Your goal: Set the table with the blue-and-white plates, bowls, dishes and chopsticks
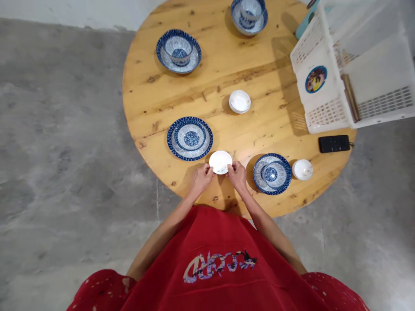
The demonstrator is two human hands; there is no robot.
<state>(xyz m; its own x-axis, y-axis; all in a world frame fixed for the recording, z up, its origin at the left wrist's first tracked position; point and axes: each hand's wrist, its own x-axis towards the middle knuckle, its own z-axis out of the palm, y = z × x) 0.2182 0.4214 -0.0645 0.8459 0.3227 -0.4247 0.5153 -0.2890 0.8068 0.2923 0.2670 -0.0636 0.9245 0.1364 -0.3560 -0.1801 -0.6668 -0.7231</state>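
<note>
Near the front edge of the table, a small white dish (221, 161) with a faint mark on it is held up between both hands. My left hand (203, 176) pinches its left rim, and my right hand (237, 173) pinches the right rim. Just beyond my left hand sits a blue-patterned plate (171, 139) with a smaller matching dish (191, 137) on it. To the right of my right hand, another blue-rimmed plate (258, 181) bears a glass-like bowl (278, 174). The fingertips under the white dish are hidden.
The round wooden table (207, 86) also carries stacked white dishes (240, 101), a white cup or bowl (302, 169), a black phone (334, 144) and two more plates (160, 52) (238, 21) with bowls. A white plastic basket (324, 101) holding brown sticks (350, 98) stands at the right.
</note>
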